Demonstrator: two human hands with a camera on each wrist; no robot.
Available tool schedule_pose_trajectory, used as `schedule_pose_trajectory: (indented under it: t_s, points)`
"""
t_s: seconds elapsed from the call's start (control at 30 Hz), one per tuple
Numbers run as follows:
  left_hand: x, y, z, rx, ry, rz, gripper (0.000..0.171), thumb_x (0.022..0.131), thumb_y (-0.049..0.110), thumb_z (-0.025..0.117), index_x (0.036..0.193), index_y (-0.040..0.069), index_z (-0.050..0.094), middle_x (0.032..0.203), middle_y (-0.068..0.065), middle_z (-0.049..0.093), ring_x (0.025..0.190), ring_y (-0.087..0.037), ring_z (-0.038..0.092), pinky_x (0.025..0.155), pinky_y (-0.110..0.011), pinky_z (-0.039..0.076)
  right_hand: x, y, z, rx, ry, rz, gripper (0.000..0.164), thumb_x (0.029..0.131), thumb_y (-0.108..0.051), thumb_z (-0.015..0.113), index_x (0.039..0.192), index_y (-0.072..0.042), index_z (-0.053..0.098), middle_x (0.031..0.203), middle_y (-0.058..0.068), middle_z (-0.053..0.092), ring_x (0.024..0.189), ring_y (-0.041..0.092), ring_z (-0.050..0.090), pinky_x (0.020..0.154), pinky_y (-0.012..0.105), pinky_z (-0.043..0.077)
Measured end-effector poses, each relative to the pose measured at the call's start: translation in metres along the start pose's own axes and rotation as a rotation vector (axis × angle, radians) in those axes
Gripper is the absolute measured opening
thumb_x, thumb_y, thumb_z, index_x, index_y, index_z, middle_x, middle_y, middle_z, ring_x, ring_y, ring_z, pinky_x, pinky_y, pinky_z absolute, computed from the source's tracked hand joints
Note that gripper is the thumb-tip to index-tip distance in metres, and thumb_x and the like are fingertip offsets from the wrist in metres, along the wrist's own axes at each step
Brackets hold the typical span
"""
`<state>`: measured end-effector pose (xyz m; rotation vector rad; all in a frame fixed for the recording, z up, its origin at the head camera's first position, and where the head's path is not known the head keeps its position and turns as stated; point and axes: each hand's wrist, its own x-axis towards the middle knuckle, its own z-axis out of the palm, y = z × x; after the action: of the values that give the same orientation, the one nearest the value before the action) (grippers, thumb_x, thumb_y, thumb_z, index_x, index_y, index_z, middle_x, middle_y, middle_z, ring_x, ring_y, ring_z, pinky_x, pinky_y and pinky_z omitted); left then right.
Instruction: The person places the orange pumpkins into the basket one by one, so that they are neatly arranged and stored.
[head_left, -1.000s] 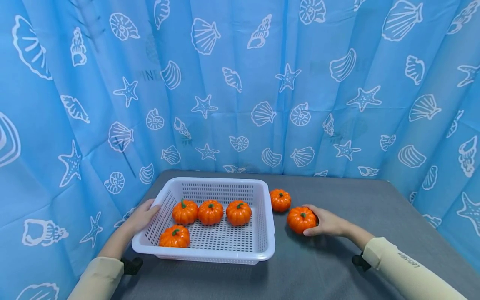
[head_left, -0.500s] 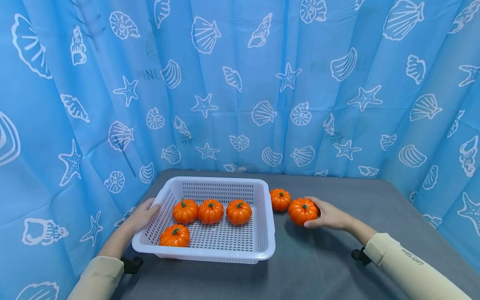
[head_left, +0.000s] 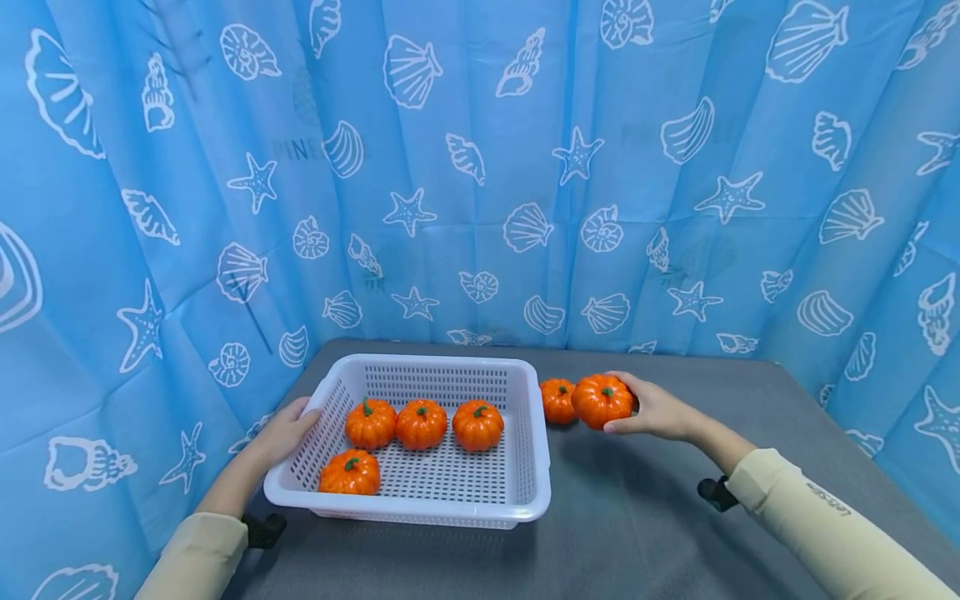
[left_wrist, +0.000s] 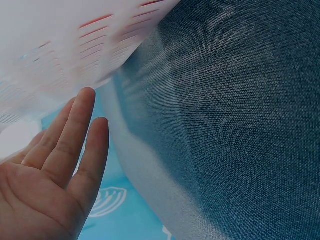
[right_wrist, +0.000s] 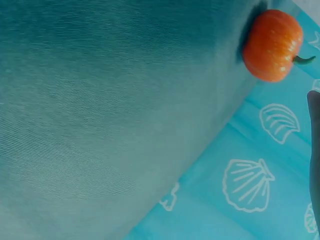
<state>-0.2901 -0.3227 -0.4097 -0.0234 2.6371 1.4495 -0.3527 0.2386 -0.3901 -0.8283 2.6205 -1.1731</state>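
A white plastic basket with slotted walls stands on the table, several orange toy pumpkins inside it. At its left rim my left hand holds on, thumb side over the edge; in the left wrist view, straight fingers lie below the slotted wall. My right hand grips another orange pumpkin with a green stem, raised above the table to the right of the basket. One more pumpkin sits on the table at the basket's right side, partly covered by the held one; the right wrist view shows this pumpkin too.
A dark grey cloth covers the table. Behind it and along both sides hangs a blue curtain printed with white shells and starfish. Both wrists carry black camera mounts.
My right hand has lifted its pumpkin off the table and carried it away from me, until it overlaps the pumpkin beside the basket. The left hand and basket have stayed in place.
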Motion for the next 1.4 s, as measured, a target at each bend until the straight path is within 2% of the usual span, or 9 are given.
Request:
schedule_pose_trajectory:
  t_s: [0.23, 0.47, 0.93, 1.4]
  points:
    - [-0.001, 0.0, 0.0, 0.003, -0.001, 0.009, 0.056, 0.103, 0.037, 0.036, 0.144, 0.002, 0.021, 0.113, -0.026, 0.06, 0.082, -0.028, 0.071, 0.064, -0.043, 0.059, 0.011, -0.017, -0.004, 0.004, 0.009, -0.017, 0.074, 0.078, -0.033, 0.074, 0.137, -0.009, 0.036, 0.125, 0.013, 0.053, 0.103, 0.026, 0.054, 0.084, 0.036, 0.054]
    - [-0.001, -0.001, 0.0, 0.002, 0.003, 0.006, 0.056, 0.102, 0.038, 0.036, 0.144, 0.003, 0.021, 0.112, -0.025, 0.061, 0.082, -0.028, 0.071, 0.064, -0.043, 0.059, 0.026, -0.04, -0.002, 0.025, -0.021, -0.033, 0.075, 0.078, -0.034, 0.075, 0.138, -0.011, 0.036, 0.126, 0.011, 0.053, 0.106, 0.026, 0.054, 0.088, 0.039, 0.054]
    - [-0.002, -0.001, 0.0, -0.007, 0.007, -0.009, 0.056, 0.102, 0.038, 0.037, 0.144, 0.004, 0.022, 0.111, -0.022, 0.062, 0.081, -0.028, 0.071, 0.064, -0.043, 0.059, 0.05, -0.076, 0.016, 0.011, -0.066, -0.062, 0.078, 0.075, -0.036, 0.077, 0.138, -0.015, 0.035, 0.124, 0.007, 0.054, 0.104, 0.024, 0.056, 0.086, 0.037, 0.055]
    - [-0.004, 0.003, 0.001, -0.008, 0.013, -0.013, 0.055, 0.102, 0.036, 0.036, 0.144, 0.003, 0.022, 0.111, -0.023, 0.062, 0.081, -0.027, 0.071, 0.064, -0.043, 0.059, 0.078, -0.11, 0.033, -0.042, -0.1, -0.126, 0.082, 0.075, -0.037, 0.078, 0.141, -0.017, 0.034, 0.127, 0.006, 0.054, 0.107, 0.023, 0.056, 0.091, 0.043, 0.052]
